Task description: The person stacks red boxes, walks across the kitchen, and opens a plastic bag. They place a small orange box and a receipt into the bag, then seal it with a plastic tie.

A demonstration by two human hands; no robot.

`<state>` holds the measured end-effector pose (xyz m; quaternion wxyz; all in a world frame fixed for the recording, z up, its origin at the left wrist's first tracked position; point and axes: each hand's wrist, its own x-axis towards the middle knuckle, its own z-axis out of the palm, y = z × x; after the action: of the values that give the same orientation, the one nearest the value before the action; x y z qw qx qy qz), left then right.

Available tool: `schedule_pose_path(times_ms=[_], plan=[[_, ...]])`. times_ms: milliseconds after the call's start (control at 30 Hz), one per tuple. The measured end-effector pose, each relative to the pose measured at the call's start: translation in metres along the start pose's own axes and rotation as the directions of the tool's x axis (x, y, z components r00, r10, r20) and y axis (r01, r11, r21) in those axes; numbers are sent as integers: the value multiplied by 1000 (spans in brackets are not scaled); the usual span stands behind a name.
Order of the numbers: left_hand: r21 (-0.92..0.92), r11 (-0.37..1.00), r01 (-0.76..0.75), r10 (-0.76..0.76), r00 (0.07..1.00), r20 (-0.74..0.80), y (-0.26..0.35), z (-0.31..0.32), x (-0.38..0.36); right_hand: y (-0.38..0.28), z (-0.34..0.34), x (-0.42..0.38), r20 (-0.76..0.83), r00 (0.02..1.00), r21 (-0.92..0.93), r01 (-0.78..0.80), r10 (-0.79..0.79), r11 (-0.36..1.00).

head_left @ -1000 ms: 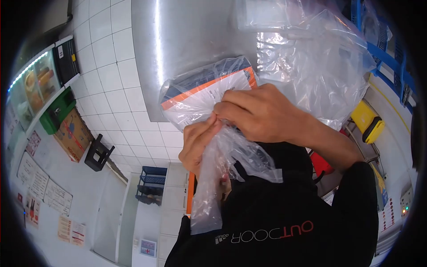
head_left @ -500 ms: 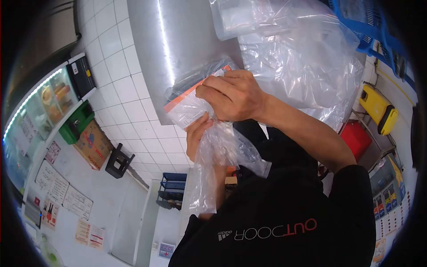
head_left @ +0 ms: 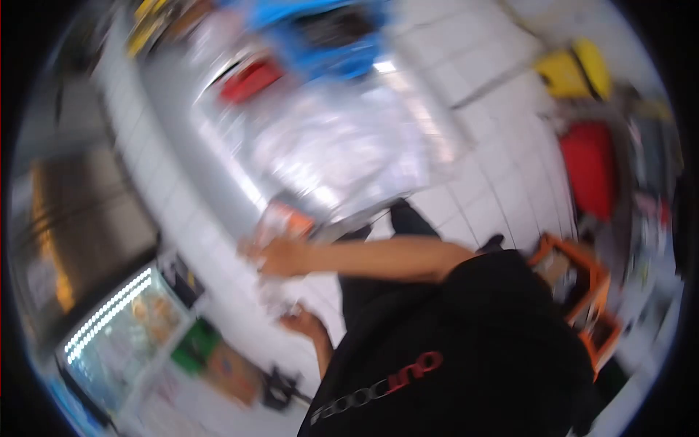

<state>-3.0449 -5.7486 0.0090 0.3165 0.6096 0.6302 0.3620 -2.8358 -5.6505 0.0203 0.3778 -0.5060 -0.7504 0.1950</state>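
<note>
The frame is smeared by motion. My right hand (head_left: 282, 256) is closed on a clear plastic bag, with an orange-and-white packet (head_left: 291, 221) just above the hand. Below it, my left hand (head_left: 304, 322) is closed on the lower end of the crumpled clear plastic (head_left: 275, 293), which stretches between both hands. Fine detail of the fingers is blurred. A pile of clear plastic bags (head_left: 328, 146) lies on the metal table (head_left: 171, 87), beyond my hands.
A blue basket (head_left: 328, 36) and a red item (head_left: 251, 79) are by the bag pile. At the right are a yellow case (head_left: 575, 71), a red container (head_left: 588, 167) and an orange crate (head_left: 601, 273). A lit display case (head_left: 120, 328) stands lower left.
The view has swung toward the table and floor. Both hands appear farther left and lower, and are farther apart, with plastic still between them. The orange crate has come into view.
</note>
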Motion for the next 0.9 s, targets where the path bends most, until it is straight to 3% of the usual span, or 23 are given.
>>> schedule_pose_path(times_ms=[33,67,100,167,200,267,367,433,500,600,633,667,700,733,767,800,833,900], plan=[[-59,995,-75,71,995,-77,-21,-5,9,-6,19,-2,-83,996,-63,-35,29,997],[-146,984,-103,113,992,62,-40,-10,18,-7,21,7,-13,999,171,-39,42,984],[-185,974,-129,165,967,195,-38,-7,24,-12,24,6,-168,966,392,-116,195,912],[-252,952,-172,271,854,443,-44,4,52,-55,-30,-31,-30,895,407,-396,445,823],[-263,943,-203,319,771,550,-43,14,67,-70,-42,-42,-16,904,289,-405,428,867],[-306,916,-261,402,590,700,-37,49,83,-84,-26,-93,-204,731,357,-563,651,745],[-411,856,-313,505,345,791,-17,103,79,-118,8,-175,-416,405,475,-667,814,575],[-457,818,-349,549,238,801,-5,127,57,-156,44,-228,-524,102,606,-653,846,454],[-504,767,-397,595,149,789,6,143,31,-196,91,-281,-579,-251,748,-542,776,383],[-559,689,-461,651,55,757,20,155,-23,-272,180,-380,-414,-803,882,-239,428,406],[-569,667,-482,664,38,747,23,155,-38,-307,214,-416,-291,-925,877,-156,244,454],[-577,639,-509,679,21,734,21,153,-54,-346,248,-451,-153,-987,852,-106,51,513],[-582,610,-538,694,9,719,20,149,-70,-390,280,-485,-18,-992,818,-85,-123,569],[-583,585,-564,708,4,706,16,145,-86,-439,308,-517,80,-931,823,-140,-356,551],[-578,561,-593,720,4,694,11,139,-101,-490,336,-550,153,-803,853,-187,-576,487],[-578,555,-598,707,-26,707,6,134,-114,-534,348,-578,247,-544,915,-140,-802,377],[-574,554,-603,688,-57,723,1,128,-125,-592,360,-589,199,-420,922,-225,-885,314],[-560,548,-621,652,-101,751,-13,114,-147,-705,341,-580,363,-478,800,-281,-800,531]])
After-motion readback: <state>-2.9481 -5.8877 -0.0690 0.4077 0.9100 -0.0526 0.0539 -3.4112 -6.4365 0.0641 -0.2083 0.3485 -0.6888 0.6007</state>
